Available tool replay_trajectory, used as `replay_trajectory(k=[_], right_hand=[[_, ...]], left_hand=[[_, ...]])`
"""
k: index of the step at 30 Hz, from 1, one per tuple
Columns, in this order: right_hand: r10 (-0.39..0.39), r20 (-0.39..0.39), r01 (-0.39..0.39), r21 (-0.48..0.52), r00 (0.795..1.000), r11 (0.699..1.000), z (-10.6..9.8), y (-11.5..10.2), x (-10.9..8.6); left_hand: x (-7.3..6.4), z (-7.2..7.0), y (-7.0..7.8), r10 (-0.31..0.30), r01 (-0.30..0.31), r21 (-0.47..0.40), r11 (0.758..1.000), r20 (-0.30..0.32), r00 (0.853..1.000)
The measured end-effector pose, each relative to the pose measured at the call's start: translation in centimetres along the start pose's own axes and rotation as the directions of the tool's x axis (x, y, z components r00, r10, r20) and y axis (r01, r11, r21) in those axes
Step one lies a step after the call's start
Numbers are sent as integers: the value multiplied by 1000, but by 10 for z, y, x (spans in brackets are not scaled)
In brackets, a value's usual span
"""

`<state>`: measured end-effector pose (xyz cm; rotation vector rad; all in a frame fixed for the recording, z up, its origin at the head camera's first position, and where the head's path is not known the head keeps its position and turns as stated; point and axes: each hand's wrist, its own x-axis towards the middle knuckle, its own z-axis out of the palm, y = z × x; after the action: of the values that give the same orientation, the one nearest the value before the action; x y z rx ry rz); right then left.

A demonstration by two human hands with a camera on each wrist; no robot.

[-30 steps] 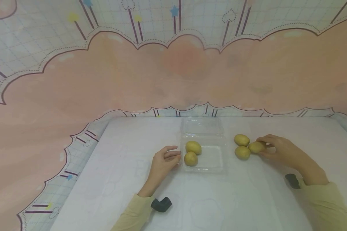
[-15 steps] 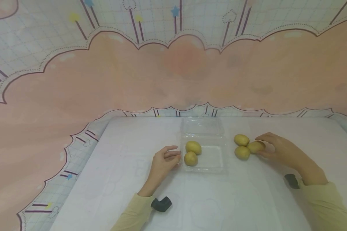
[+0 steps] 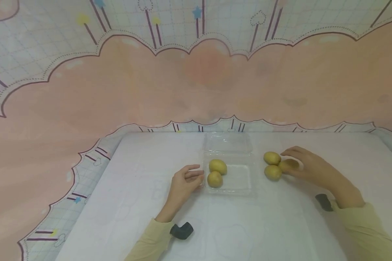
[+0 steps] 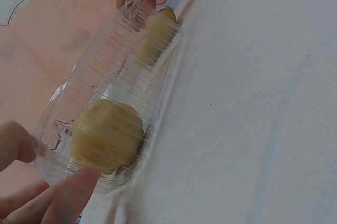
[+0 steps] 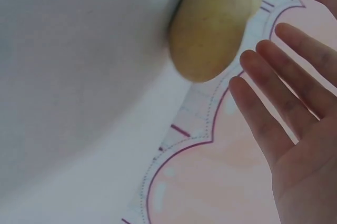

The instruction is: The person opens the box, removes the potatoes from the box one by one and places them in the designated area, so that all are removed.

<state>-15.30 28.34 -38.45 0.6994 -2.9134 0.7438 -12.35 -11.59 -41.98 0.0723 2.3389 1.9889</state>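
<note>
A clear plastic clamshell box (image 3: 243,191) has its lid (image 3: 228,141) folded back. Inside, two yellowish potatoes (image 3: 217,166) touch along the left side. My left hand (image 3: 184,186) is at the box's left end, its fingertips touching the wall in the left wrist view. To the right of the box, three potatoes (image 3: 272,173) lie bunched together on the white table. Around the rightmost potato (image 3: 289,165) my right hand (image 3: 310,170) has its thumb and fingers spread wide. In the right wrist view those straight fingers (image 5: 258,105) are apart from a potato (image 5: 210,29).
The white tabletop (image 3: 248,228) reaches back to a patterned cloth (image 3: 196,83) hanging behind it. Black pieces (image 3: 182,231) sit beside both wrists, next to the yellow sleeves (image 3: 151,239).
My right hand has moved a little left and its fingers have spread away from the rightmost potato they were around. The left hand and box stay in place.
</note>
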Motion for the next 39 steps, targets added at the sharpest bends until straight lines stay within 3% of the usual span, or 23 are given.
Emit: replay_trajectory(k=[5,16,26,39], right_hand=[[-56,-23,56,-37,998,998,1,-9,7],[-69,48,70,-28,996,997,0,-33,21],[-165,0,165,-65,986,984,8,-49,27],[-161,44,163,-69,986,984,14,-70,40]], left_hand=[[-1,-1,1,-1,1,8,1000,-8,1000],[-1,-2,2,-6,6,9,1000,-6,1000],[-4,-1,4,4,-4,15,1000,3,1000],[-5,0,5,16,-16,45,999,5,1000]])
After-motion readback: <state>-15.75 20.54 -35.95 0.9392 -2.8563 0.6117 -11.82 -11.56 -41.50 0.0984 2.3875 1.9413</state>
